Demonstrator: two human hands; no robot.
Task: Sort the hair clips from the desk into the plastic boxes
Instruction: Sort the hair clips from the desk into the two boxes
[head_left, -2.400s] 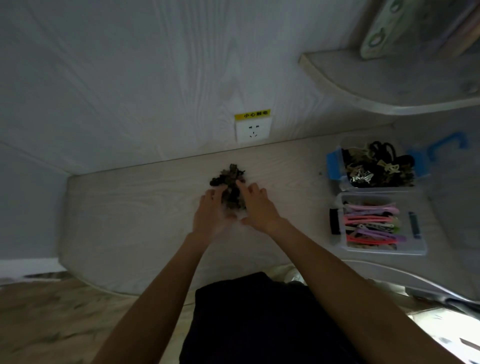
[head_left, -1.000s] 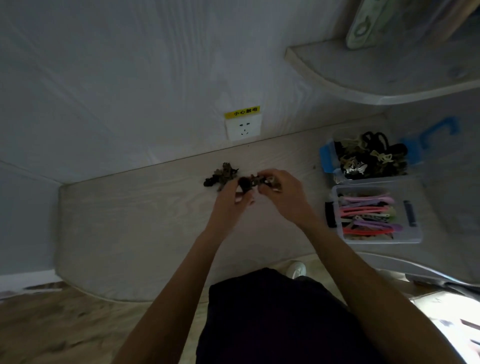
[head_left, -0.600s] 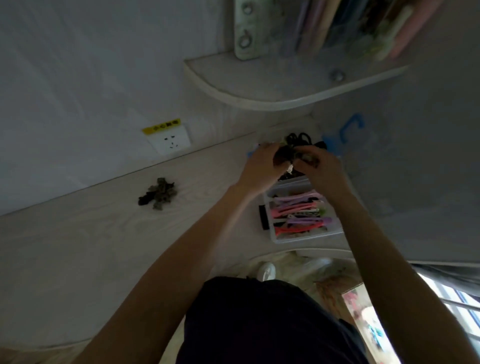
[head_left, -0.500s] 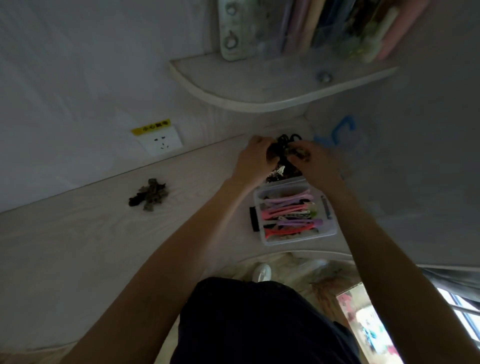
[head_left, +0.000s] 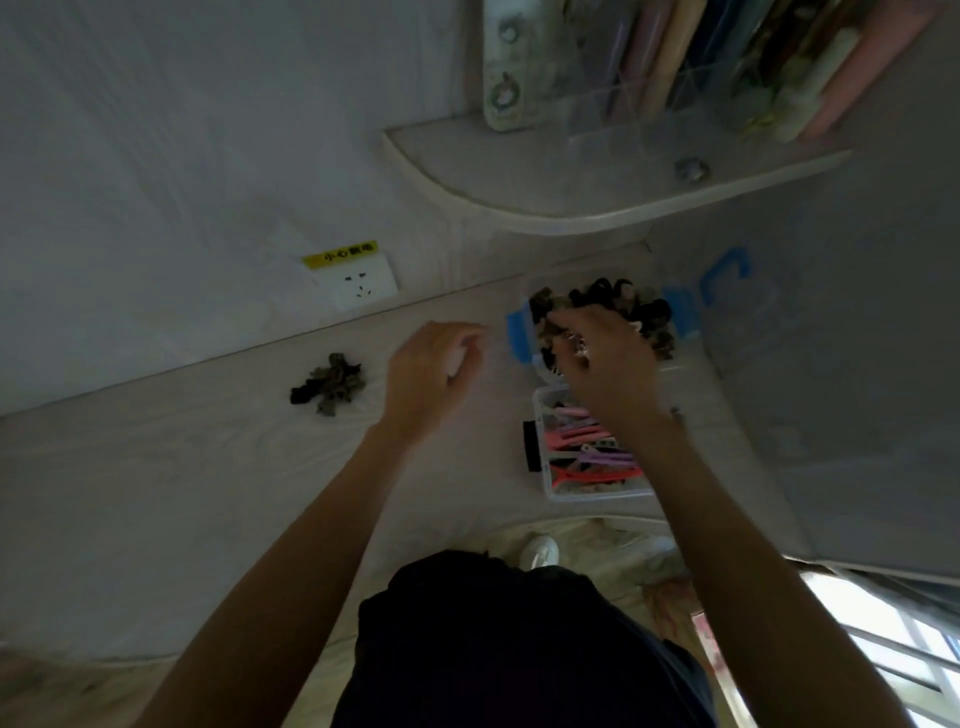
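A small pile of dark hair clips (head_left: 330, 385) lies on the pale desk near the back wall. At the right, the far plastic box (head_left: 519, 338) with blue latches holds dark claw clips (head_left: 644, 312). The near clear box (head_left: 597, 493) holds pink and purple flat clips (head_left: 587, 452). My right hand (head_left: 610, 369) hangs over the far box with its fingertips down among the dark clips; whether it grips any is hidden. My left hand (head_left: 434, 374) hovers over the desk between the pile and the boxes, loosely curled, with nothing in it.
A white wall socket (head_left: 358, 283) with a yellow label sits behind the desk. A curved shelf (head_left: 571, 208) with books and a clear organiser overhangs the boxes. A side panel (head_left: 831, 389) closes the desk on the right. The desk's front edge curves in front of my lap.
Both hands carried dark clips from the pile to the far box. Since then my left hand has drawn back to the left, away from the box. My right hand stays over it.
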